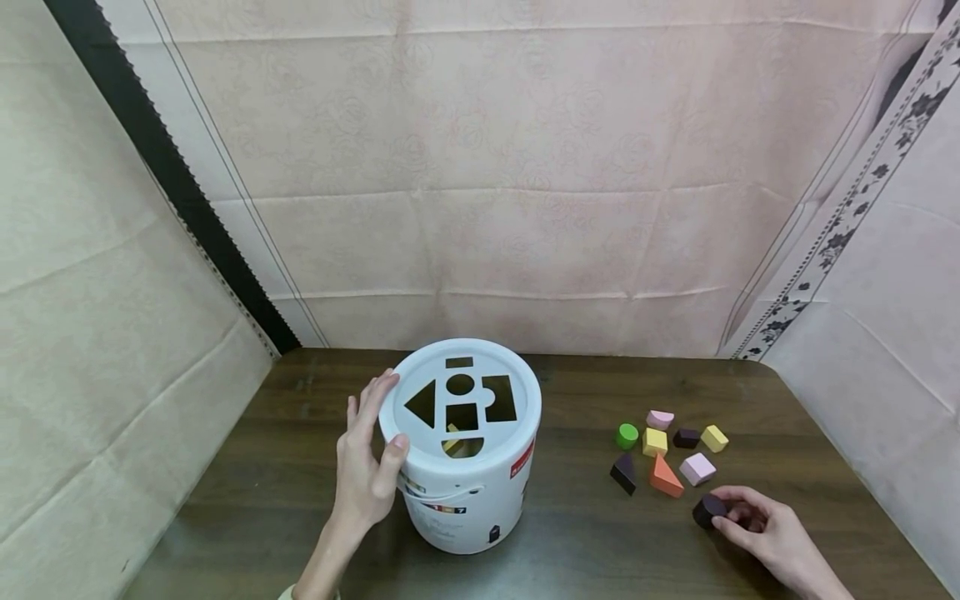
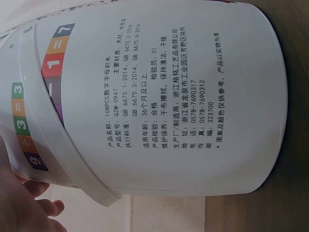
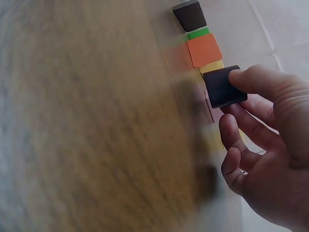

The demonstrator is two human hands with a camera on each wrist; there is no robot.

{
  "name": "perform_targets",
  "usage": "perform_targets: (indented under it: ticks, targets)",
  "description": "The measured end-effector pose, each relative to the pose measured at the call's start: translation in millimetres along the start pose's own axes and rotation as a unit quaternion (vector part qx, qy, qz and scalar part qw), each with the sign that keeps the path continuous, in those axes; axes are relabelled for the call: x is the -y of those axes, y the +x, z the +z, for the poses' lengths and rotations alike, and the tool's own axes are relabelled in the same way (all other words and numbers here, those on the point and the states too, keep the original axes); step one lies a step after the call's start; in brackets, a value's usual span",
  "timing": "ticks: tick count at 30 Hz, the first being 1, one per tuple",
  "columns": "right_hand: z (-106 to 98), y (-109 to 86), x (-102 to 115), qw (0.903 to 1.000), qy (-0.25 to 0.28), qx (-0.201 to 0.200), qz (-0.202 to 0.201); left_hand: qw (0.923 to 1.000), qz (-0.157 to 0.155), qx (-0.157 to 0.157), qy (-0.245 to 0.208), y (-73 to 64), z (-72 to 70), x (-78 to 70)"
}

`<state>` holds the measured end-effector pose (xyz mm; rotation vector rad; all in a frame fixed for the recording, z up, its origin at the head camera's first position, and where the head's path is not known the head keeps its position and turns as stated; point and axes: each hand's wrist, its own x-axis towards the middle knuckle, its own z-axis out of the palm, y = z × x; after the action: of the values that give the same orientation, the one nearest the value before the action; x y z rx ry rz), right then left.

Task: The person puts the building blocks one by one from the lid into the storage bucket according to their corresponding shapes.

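Note:
A white bucket (image 1: 465,517) stands upright on the table, its white lid (image 1: 480,450) pierced by round, triangular, rectangular and other cutouts. My left hand (image 1: 367,458) rests against the lid's left edge, fingers extended along the rim; part of it shows in the left wrist view beside the bucket's printed side. Between thumb and fingers, my right hand (image 1: 772,533) pinches a black block (image 1: 708,511). That block looks rounded from the head and squarish in the right wrist view. Nearby lie an orange triangular block (image 1: 665,477), a lilac block (image 1: 697,468) and a dark triangular block (image 1: 623,473).
Behind these lie a green round block (image 1: 627,435), a yellow block (image 1: 655,442), another yellow block (image 1: 714,438), a dark block (image 1: 686,438) and a pink block (image 1: 660,419). Pale cloth (image 1: 525,208) hangs around the wooden table (image 1: 585,533). Something yellow shows through the lid's cutouts.

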<state>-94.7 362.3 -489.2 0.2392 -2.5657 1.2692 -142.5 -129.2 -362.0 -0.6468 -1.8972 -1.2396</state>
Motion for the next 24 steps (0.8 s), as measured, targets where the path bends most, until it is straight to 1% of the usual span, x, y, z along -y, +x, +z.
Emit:
perform_targets:
  ticks: [6, 9, 15, 20, 24]
  targets:
    - [-3, 3.2, 7, 1.0000, -0.006, 0.001, 0.001, 1.0000, 0.000, -0.002, -0.004, 1.6, -0.7, -4.6]
    - [-4, 5.8, 11, 1.0000, -0.006, 0.000, -0.005, 1.0000, -0.002, -0.002, -0.005, 2.1, -0.6, -6.8]
    - [-7, 10.7, 19, 0.9997, -0.009, -0.005, -0.022, 1.0000, -0.001, -0.007, -0.003, 2.1, -0.2, -7.1]
    - [-8, 15.7, 25, 0.9996, -0.018, -0.005, -0.023, 1.0000, -0.002, -0.007, -0.001, 2.4, -0.4, -8.0]
    - [-9, 20.7, 31, 0.9994, -0.022, -0.004, -0.026, 1.0000, -0.002, -0.003, 0.001, 1.6, -0.6, -4.3]
